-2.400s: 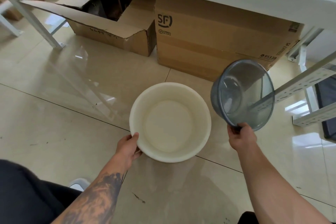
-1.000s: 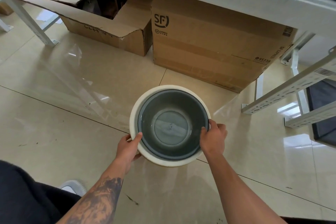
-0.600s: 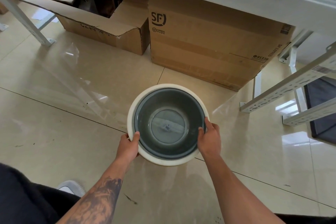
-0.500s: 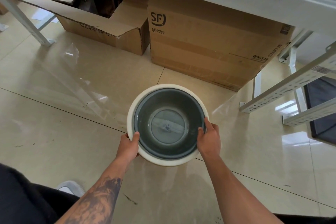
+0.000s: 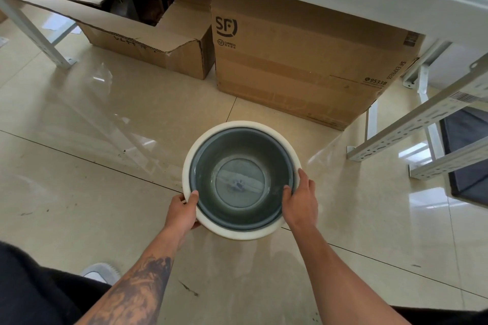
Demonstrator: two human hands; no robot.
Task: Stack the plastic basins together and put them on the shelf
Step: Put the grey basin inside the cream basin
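A translucent grey basin (image 5: 241, 182) sits nested inside a larger white basin (image 5: 239, 234), so only the white rim shows around it. The stack is over the tiled floor in the middle of the head view. My left hand (image 5: 182, 210) grips the white rim at its near left, thumb over the edge. My right hand (image 5: 301, 200) grips the rim at the right, with fingers along the outer wall. A white metal shelf (image 5: 422, 124) with slotted rails stands at the right.
Two cardboard boxes stand ahead under a white table: an open one (image 5: 148, 34) on the left and a closed SF one (image 5: 303, 60) on the right. A white table leg (image 5: 34, 31) slants at the far left. My shoe (image 5: 101, 270) shows at the lower left.
My right hand brought the grey basin from the right and set it inside the white one, then took hold of the rim. In the last half second the stack has barely moved.
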